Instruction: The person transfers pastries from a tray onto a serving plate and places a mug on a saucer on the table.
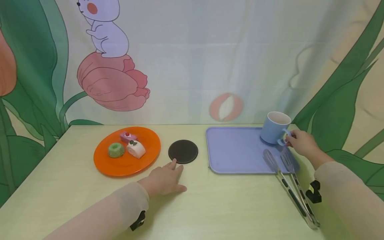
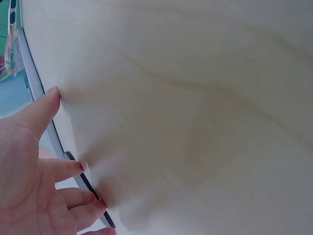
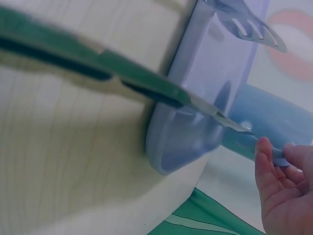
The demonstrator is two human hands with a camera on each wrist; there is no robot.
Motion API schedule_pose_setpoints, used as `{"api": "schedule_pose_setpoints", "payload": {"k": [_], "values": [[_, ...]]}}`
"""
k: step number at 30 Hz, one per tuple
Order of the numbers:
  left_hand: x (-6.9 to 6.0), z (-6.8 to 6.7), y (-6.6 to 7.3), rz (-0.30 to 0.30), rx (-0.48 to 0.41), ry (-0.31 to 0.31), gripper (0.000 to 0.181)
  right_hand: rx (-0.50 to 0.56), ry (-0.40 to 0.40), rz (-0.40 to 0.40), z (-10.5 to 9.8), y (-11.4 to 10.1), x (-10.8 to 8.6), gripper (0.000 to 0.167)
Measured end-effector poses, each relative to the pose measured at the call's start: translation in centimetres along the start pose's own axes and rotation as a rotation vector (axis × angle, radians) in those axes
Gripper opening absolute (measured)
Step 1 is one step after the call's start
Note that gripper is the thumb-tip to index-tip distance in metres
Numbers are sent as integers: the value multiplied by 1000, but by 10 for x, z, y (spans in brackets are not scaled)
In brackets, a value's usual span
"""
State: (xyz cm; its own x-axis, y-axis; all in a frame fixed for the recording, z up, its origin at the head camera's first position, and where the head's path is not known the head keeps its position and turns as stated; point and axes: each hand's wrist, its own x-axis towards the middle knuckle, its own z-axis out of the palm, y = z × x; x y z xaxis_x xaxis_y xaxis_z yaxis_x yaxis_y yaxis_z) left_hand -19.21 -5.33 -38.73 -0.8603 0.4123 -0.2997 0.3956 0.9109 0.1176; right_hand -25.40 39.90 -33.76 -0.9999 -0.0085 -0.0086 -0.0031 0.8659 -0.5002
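A light blue mug (image 1: 271,130) is upright at the back right of the lavender tray (image 1: 234,153); I cannot tell whether its base touches the tray. My right hand (image 1: 303,145) holds the mug's handle (image 1: 281,141), thumb and fingers around it in the right wrist view. My left hand (image 1: 165,180) lies with spread fingers on the table, fingertips at the near edge of a round black coaster (image 1: 183,151). Metal tongs (image 1: 295,193) rest with their slotted heads on the tray's right end, their handles reaching toward the front of the table.
An orange plate (image 1: 105,166) stands at the left, bearing a green ring-shaped cake (image 1: 116,150), a white roll cake (image 1: 136,150) and a pink cake piece (image 1: 127,137). A printed curtain (image 1: 186,66) hangs behind the table's back edge.
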Motion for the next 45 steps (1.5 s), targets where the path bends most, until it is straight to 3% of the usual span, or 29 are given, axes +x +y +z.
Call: {"api": "schedule_pose_setpoints", "payload": {"k": [27, 45], "values": [[-2, -4, 2, 8, -40, -9, 80, 19, -3, -39, 5, -25, -3, 32], [0, -2, 2, -13, -43, 1, 81, -1, 11, -108, 13, -39, -2, 29]]}}
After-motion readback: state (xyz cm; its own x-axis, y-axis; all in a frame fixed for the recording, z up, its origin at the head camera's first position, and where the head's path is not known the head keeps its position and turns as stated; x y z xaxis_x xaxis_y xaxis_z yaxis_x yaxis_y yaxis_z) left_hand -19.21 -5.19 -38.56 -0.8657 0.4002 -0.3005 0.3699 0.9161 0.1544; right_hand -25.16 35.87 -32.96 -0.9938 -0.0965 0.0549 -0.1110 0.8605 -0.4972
